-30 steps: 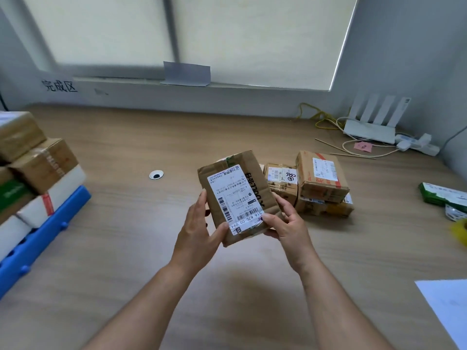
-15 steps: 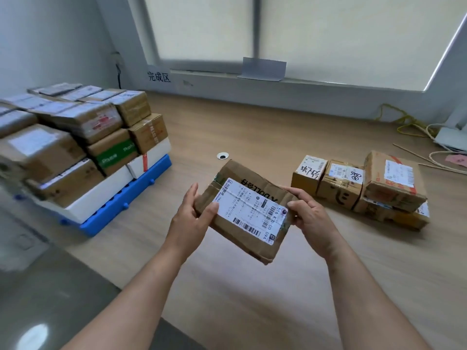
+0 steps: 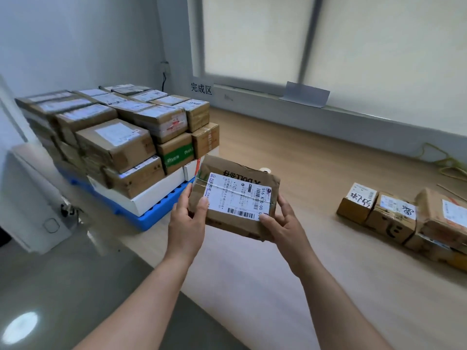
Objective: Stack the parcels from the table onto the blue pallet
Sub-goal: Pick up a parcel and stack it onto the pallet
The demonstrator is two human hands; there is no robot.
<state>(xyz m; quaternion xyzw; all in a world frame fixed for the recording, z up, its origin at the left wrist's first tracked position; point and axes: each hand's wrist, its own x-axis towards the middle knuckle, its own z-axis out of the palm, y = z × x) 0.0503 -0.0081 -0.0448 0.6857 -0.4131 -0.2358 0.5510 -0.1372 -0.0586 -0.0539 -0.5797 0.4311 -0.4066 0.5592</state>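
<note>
A flat brown parcel [image 3: 236, 198] with a white barcode label is held in the air over the wooden table [image 3: 316, 173], label facing up. My left hand [image 3: 188, 218] grips its left edge, thumb on top. My right hand [image 3: 283, 223] grips its right lower corner, thumb on the label. To the left, the blue pallet [image 3: 154, 213] carries a stack of several parcels [image 3: 118, 132] in layers on white boxes. At the right edge, several small parcels [image 3: 394, 215] stay on the table.
A window sill with a grey card [image 3: 304, 94] runs along the back wall. Yellow cables [image 3: 442, 160] lie at the far right. A white appliance [image 3: 30, 198] stands left of the pallet, beyond the table's near edge, over a grey floor [image 3: 63, 286].
The view has swung left, bringing the pallet stack fully into sight. Both hands have carried the parcel left toward the pallet and turned it flatter, label up.
</note>
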